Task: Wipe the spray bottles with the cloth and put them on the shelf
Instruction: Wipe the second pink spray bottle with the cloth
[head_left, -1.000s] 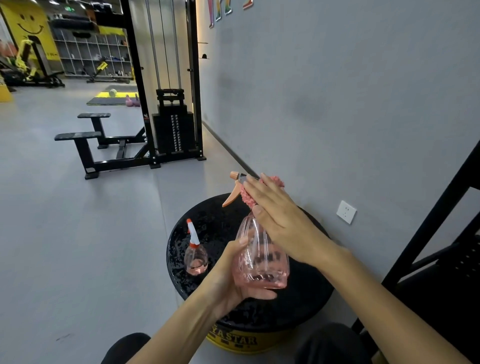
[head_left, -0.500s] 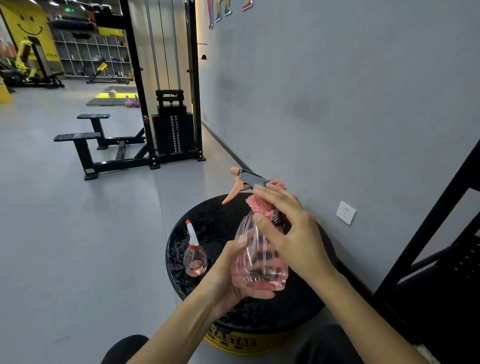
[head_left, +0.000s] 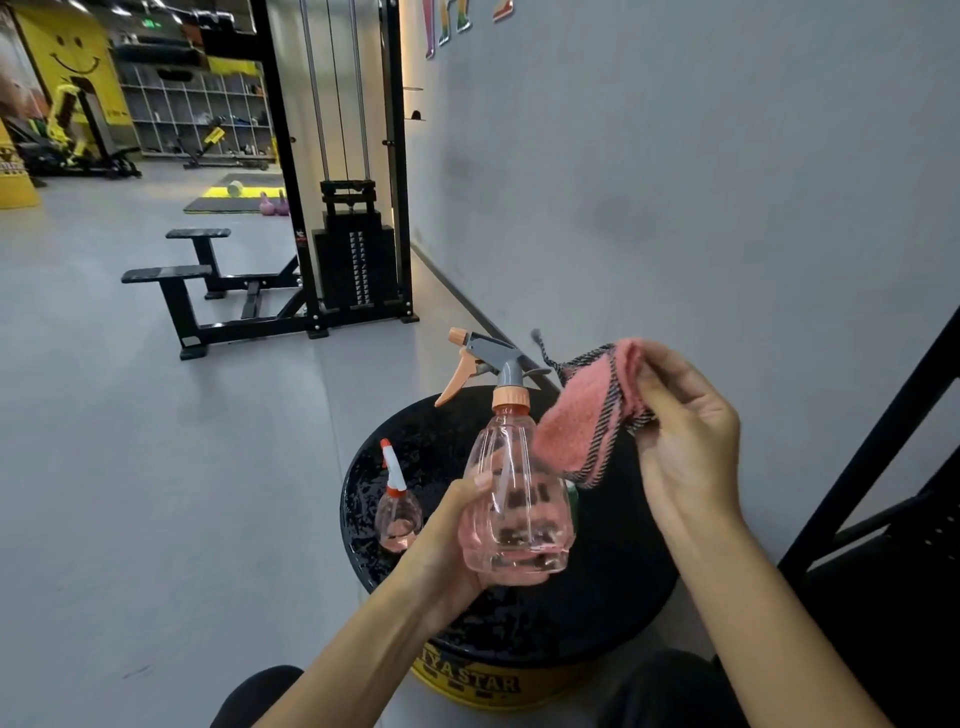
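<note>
A round black counter (head_left: 597, 597) with a speckled, glossy top and a yellow lettered side is recorded in the near centre, standing on a plain grey floor (head_left: 156, 467) close to a grey wall (head_left: 675, 208) on the right.

The large spray bottle (head_left: 514, 499), clear pink with a grey and orange trigger head, is held upright above the counter. The fingers of the left hand (head_left: 457, 540) are curled round its lower body. The pink cloth (head_left: 582, 410), edged in dark stripes, is pinched between thumb and fingers of the right hand (head_left: 685, 441) and hangs just right of the bottle's shoulder; contact cannot be confirmed.

A small spray bottle (head_left: 397, 512) with a red and white nozzle stands upright on the left part of the counter.

A black frame (head_left: 883, 441) is noted at the near right. Farther off, a cable machine (head_left: 353, 260) with a weight stack stands against the wall, with a black bench (head_left: 171, 275) to its left. Cubby shelving (head_left: 197, 114) and a yellow smiley panel (head_left: 72, 57) are seen at the far left.
</note>
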